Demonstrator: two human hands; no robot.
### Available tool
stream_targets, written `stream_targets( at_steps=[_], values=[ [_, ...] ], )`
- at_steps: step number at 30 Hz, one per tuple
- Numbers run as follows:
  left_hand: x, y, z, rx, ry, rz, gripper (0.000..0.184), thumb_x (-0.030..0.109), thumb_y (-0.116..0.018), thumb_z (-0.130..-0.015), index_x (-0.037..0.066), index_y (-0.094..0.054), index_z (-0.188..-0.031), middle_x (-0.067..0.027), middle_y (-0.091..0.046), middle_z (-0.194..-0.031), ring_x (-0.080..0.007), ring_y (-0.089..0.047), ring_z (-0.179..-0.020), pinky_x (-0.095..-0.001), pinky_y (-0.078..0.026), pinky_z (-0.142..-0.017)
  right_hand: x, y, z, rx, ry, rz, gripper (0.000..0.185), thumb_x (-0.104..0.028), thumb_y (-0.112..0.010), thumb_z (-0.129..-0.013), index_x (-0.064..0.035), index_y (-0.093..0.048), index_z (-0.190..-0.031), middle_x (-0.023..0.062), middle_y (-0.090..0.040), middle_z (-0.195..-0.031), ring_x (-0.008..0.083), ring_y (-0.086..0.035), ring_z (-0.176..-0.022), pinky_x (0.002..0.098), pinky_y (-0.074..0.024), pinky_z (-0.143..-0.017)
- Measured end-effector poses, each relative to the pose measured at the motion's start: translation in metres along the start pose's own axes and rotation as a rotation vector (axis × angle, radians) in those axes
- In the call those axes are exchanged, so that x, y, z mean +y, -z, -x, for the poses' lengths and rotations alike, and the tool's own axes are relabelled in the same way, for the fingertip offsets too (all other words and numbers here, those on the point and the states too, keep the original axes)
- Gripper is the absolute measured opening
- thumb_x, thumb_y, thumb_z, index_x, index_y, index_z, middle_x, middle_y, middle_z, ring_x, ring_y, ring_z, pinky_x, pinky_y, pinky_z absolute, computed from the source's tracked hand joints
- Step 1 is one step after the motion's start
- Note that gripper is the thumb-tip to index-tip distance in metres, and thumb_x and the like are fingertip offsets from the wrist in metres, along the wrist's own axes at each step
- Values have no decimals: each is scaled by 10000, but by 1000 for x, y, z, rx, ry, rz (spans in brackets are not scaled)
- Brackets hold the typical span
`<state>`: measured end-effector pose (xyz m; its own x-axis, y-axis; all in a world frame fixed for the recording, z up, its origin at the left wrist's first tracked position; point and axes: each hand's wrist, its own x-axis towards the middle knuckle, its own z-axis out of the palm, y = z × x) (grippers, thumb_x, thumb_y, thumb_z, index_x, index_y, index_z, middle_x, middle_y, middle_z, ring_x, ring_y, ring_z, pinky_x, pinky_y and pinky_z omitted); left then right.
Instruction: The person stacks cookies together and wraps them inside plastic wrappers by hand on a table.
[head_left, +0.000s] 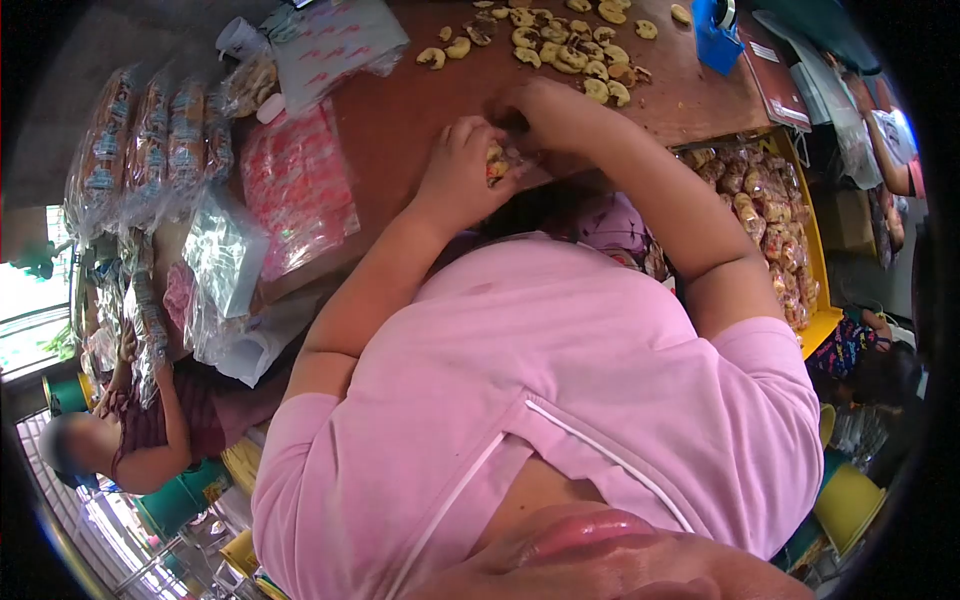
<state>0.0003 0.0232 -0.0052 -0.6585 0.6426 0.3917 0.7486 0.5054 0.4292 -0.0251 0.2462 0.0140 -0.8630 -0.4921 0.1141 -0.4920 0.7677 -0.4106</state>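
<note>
At the table's near edge, my left hand [468,168] is closed around a small clear plastic bag of pastries [496,165]; yellow and reddish bits show through the film. My right hand [538,108] is right beside it, its fingers bent down toward the bag. Those fingertips are in shadow, so what they grip is hidden. Just beyond my hands, loose curved golden pastries [570,50] lie spread on the brown table [390,115], some with dark filling showing.
Red-printed plastic bags [295,190] and a printed plastic sheet stack [340,40] lie left. Wrapped bread loaves [150,140] stand farther left. A blue tape dispenser [717,35] sits at back right. A yellow crate [822,300] of bagged pastries is by my right arm. Another person [150,430] works at left.
</note>
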Motion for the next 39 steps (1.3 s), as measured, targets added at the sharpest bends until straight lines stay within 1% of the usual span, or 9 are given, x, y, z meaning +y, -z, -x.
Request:
stream_targets(
  at_steps=[2,5,8,11,14,20,26,35,39],
  values=[
    [1,0,0,-2,25,16,520,270,-794,-795,33,-584,-1208,-181,-524,-1284,-400,-525,-1183,-487,-435,-1035,-4,3,-9,-146,-40,-120,298,-180,-796,-743,-59,-733,-1007,164,-731,-877,374,-700,-828,461,-549,-751],
    [-2,3,0,-5,22,56,546,267,-796,-797,29,-568,-1233,-185,-522,-1285,-406,-516,-1196,-490,-428,-1045,-2,4,-14,-155,-8,-142,284,-193,-783,-768,-47,-727,-1005,182,-726,-879,388,-699,-842,470,-549,-754],
    [-2,5,0,-12,24,95,556,263,-800,-798,27,-558,-1239,-188,-527,-1276,-408,-511,-1201,-490,-425,-1047,-13,8,-18,-245,-71,73,286,-216,-769,-792,-49,-731,-1022,210,-718,-889,413,-691,-856,485,-548,-765],
    [-4,4,1,-14,12,109,561,256,-805,-794,27,-551,-1239,-191,-530,-1267,-407,-509,-1201,-488,-426,-1045,-16,9,-7,-222,-6,126,295,-250,-760,-808,-64,-739,-1035,218,-713,-887,436,-681,-849,500,-546,-766],
    [-7,0,2,-3,-10,114,562,243,-809,-786,28,-549,-1236,-191,-530,-1262,-406,-510,-1192,-484,-427,-1042,-10,-12,-6,-145,-193,9,283,-215,-770,-796,-71,-744,-1039,205,-721,-935,419,-684,-897,491,-546,-810],
    [-3,2,5,37,-71,77,559,188,-794,-749,26,-529,-1214,-199,-535,-1244,-409,-514,-1167,-488,-433,-1027,-7,-8,-4,-117,-117,-200,338,-145,-791,-764,-73,-740,-1090,175,-700,-1137,362,-656,-1070,443,-526,-928],
    [3,3,8,125,-151,40,576,159,-789,-709,32,-517,-1201,-200,-551,-1220,-417,-534,-1133,-505,-451,-996,-10,-8,-2,-90,-58,-174,304,-139,-789,-759,-61,-738,-1048,163,-670,-1208,381,-616,-1131,478,-505,-944],
    [2,1,10,162,-215,-26,566,178,-788,-719,40,-519,-1196,-196,-553,-1221,-412,-539,-1137,-506,-455,-992,-24,-2,1,-190,-137,-134,289,-117,-749,-783,-28,-720,-1056,198,-720,-929,405,-689,-897,464,-546,-795],
    [-2,4,8,63,-114,16,569,202,-795,-733,29,-525,-1203,-193,-558,-1220,-404,-538,-1148,-499,-453,-994,-11,-21,-2,-200,-157,46,249,-118,-724,-790,-34,-718,-1024,205,-719,-945,406,-686,-909,473,-545,-801]
  ],
)
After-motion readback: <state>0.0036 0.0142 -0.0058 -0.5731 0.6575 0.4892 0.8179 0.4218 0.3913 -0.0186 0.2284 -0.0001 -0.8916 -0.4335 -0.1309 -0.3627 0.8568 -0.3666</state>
